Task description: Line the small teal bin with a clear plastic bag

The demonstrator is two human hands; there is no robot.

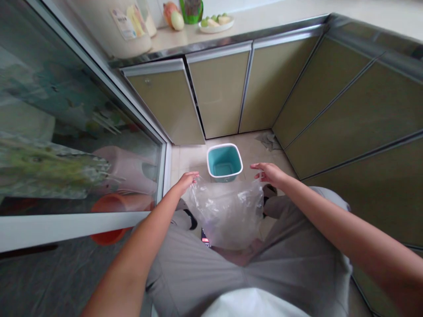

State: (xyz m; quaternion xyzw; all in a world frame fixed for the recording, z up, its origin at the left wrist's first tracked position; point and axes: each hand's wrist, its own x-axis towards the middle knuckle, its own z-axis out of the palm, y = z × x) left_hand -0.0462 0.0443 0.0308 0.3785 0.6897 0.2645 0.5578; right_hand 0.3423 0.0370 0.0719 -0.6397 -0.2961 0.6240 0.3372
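A clear plastic bag (228, 215) hangs spread out between my two hands, over the floor between my knees. My left hand (187, 181) pinches its upper left corner. At the upper right corner, my right hand (268, 173) grips the bag's edge with thumb and fingers, the index finger stretched out. Just beyond the bag, a teal trash bin (224, 161) with a white rim stands upright on the floor. Its inside is bare, and neither hand touches it.
Beige cabinets (218, 92) rise behind the bin and along the right. A glass sliding door (79, 110) borders the left, an orange bucket (109, 236) beyond it. A grey cloth (269, 141) lies in the floor corner. A plate of fruit (216, 24) rests on the counter.
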